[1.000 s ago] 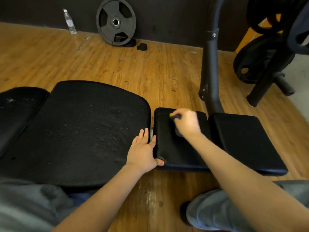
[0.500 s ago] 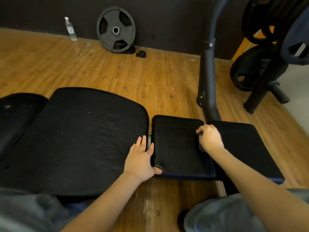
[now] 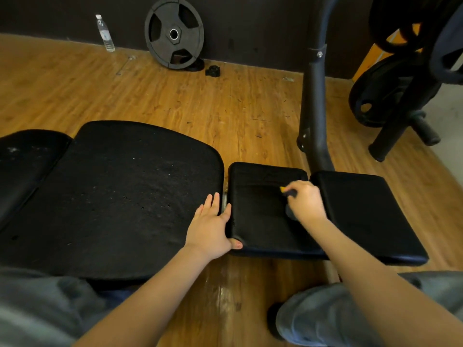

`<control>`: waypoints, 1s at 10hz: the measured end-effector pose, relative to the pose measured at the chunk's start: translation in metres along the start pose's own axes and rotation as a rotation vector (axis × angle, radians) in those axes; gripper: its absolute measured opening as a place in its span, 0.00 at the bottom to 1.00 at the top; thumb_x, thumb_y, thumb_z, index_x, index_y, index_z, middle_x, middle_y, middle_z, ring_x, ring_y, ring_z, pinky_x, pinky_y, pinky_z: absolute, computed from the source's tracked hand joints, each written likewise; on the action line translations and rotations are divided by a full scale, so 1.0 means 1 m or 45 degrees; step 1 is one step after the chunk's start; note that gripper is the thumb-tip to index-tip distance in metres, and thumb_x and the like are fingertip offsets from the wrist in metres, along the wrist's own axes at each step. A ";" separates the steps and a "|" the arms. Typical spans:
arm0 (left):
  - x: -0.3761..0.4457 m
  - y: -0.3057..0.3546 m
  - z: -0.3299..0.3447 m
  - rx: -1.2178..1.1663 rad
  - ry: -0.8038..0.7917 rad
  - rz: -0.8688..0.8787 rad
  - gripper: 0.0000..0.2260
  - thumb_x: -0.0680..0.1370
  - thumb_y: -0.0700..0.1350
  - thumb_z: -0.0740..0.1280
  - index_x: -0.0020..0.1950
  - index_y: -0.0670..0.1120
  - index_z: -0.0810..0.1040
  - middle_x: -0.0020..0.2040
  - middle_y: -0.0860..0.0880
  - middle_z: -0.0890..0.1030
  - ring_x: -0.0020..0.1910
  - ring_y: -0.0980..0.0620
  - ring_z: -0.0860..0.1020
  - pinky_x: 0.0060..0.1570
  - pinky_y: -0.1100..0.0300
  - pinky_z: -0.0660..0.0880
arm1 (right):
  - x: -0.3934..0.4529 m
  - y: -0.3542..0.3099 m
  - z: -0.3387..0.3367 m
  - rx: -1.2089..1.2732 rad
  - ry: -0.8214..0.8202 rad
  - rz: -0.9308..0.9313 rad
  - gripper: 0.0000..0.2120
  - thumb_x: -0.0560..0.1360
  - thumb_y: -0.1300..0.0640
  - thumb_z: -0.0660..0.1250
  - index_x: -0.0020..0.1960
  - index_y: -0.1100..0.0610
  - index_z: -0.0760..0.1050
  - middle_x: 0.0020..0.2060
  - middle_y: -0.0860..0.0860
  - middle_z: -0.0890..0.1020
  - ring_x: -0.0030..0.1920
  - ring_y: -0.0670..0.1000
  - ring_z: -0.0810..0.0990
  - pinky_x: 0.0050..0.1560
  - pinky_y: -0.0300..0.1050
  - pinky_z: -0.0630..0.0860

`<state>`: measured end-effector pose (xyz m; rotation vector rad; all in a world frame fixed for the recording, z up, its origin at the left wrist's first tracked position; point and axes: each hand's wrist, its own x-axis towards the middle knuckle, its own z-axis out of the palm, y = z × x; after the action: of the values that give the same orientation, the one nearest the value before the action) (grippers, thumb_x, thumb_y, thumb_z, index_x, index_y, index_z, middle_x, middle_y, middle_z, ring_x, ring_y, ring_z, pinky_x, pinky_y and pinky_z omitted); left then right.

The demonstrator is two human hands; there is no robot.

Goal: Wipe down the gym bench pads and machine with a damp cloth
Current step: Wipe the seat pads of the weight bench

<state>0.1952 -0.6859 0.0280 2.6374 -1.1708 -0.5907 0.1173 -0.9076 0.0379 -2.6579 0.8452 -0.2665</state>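
A large worn black seat pad (image 3: pixel 120 196) lies at the left, with a smaller black pad (image 3: pixel 258 209) and a second small pad (image 3: pixel 363 211) to its right. My left hand (image 3: pixel 211 224) rests flat on the large pad's right edge, thumb hooked under the middle pad's corner. My right hand (image 3: pixel 304 201) presses a dark cloth with a yellow edge (image 3: pixel 288 191) on the middle pad's right side. Most of the cloth is hidden under the hand.
A black machine upright (image 3: pixel 314 108) rises just behind the small pads. A weight plate (image 3: pixel 174 33) leans on the dark wall, a water bottle (image 3: pixel 105 33) to its left. Stacked plates on a rack (image 3: pixel 390 91) stand at the right. My knees sit at the bottom.
My right hand swept the cloth from the middle pad's top centre to its right edge, then back a little leftward. My left hand has stayed in place.
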 end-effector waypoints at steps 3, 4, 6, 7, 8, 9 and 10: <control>-0.001 0.000 0.001 0.001 0.022 0.002 0.43 0.73 0.63 0.66 0.78 0.48 0.48 0.78 0.43 0.39 0.76 0.46 0.37 0.74 0.51 0.41 | 0.004 -0.036 -0.004 0.042 -0.089 -0.012 0.11 0.74 0.68 0.63 0.53 0.59 0.79 0.53 0.54 0.74 0.53 0.53 0.76 0.56 0.42 0.70; -0.002 0.002 0.000 -0.001 0.031 -0.008 0.43 0.73 0.63 0.67 0.78 0.48 0.48 0.78 0.43 0.40 0.76 0.46 0.37 0.74 0.51 0.41 | -0.001 -0.086 0.021 0.054 -0.203 -0.233 0.11 0.75 0.66 0.63 0.55 0.57 0.78 0.53 0.54 0.74 0.54 0.51 0.75 0.56 0.43 0.72; 0.000 0.001 -0.002 0.004 -0.010 -0.005 0.44 0.73 0.63 0.67 0.79 0.48 0.47 0.78 0.43 0.39 0.76 0.45 0.38 0.74 0.50 0.42 | -0.017 -0.033 0.005 -0.035 -0.031 -0.056 0.10 0.73 0.69 0.62 0.49 0.61 0.80 0.49 0.56 0.79 0.55 0.54 0.74 0.55 0.41 0.69; 0.002 0.001 -0.001 0.012 -0.007 -0.007 0.43 0.73 0.63 0.66 0.79 0.48 0.47 0.78 0.43 0.39 0.76 0.45 0.37 0.74 0.50 0.42 | -0.025 0.008 -0.021 -0.102 -0.011 0.092 0.09 0.75 0.68 0.61 0.49 0.62 0.80 0.50 0.56 0.79 0.56 0.54 0.74 0.54 0.41 0.68; 0.002 0.000 0.000 0.005 0.000 0.000 0.43 0.73 0.63 0.66 0.79 0.48 0.47 0.78 0.43 0.39 0.76 0.45 0.37 0.74 0.51 0.41 | -0.021 0.005 -0.025 -0.129 -0.110 0.077 0.08 0.75 0.68 0.62 0.49 0.62 0.79 0.49 0.56 0.77 0.53 0.55 0.75 0.52 0.41 0.69; 0.000 0.001 -0.001 -0.005 0.009 0.001 0.43 0.73 0.63 0.67 0.79 0.49 0.47 0.78 0.44 0.40 0.76 0.46 0.38 0.74 0.51 0.42 | -0.009 -0.028 -0.013 -0.026 -0.141 0.038 0.09 0.75 0.67 0.63 0.50 0.57 0.79 0.50 0.52 0.72 0.49 0.54 0.77 0.49 0.41 0.73; -0.001 0.001 -0.001 -0.012 0.019 -0.004 0.43 0.73 0.62 0.67 0.78 0.49 0.48 0.78 0.43 0.40 0.76 0.46 0.38 0.74 0.51 0.42 | -0.012 -0.073 0.009 0.093 -0.153 -0.161 0.11 0.75 0.66 0.63 0.52 0.56 0.79 0.52 0.52 0.73 0.49 0.51 0.77 0.53 0.42 0.74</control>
<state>0.1938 -0.6857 0.0295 2.6319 -1.1566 -0.5744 0.1489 -0.8423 0.0556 -2.6327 0.6200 -0.1625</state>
